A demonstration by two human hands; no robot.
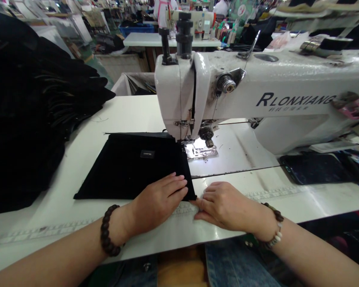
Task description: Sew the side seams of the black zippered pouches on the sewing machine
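Nearest, the left hand (160, 201) lies flat on the black fabric panel (131, 169), fingers together and extended, pressing rather than gripping. The right hand (223, 205) is partly curled, its index fingertip at the panel's near right corner; whether it pinches the cloth, I cannot tell. The panel lies flat on the white table (131, 111), its right edge under the needle area of the sewing machine (182, 91), a small label (147, 154) on its upper part. Right of it sits a dark phone (314, 168); farther left, a black fabric pile (26, 111).
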